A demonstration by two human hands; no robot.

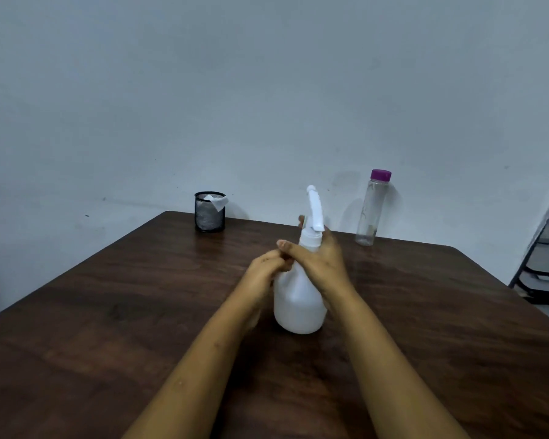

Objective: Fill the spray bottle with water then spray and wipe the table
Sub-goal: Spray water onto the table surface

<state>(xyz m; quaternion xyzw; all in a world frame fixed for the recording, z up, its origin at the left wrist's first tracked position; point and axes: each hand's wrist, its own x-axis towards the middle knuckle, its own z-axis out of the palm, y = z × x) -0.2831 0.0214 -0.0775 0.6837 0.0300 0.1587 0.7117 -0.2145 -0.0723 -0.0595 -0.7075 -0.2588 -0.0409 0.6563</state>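
Observation:
A white spray bottle [298, 302] stands upright in the middle of the dark wooden table [108, 312], its spray head pointing away from me. My left hand [262, 280] holds the bottle's shoulder from the left, fingers curled. My right hand [317, 256] grips the neck and cap from the right, thumb across the front. A clear water bottle [370, 213] with a purple cap stands at the far edge to the right. A black mesh cup [210, 212] holding a white cloth or tissue stands at the far edge to the left.
A plain grey wall rises right behind the table's far edge. Dark metal chair or table legs [542, 270] stand on the floor beyond the right edge. The table's near part lies under my forearms.

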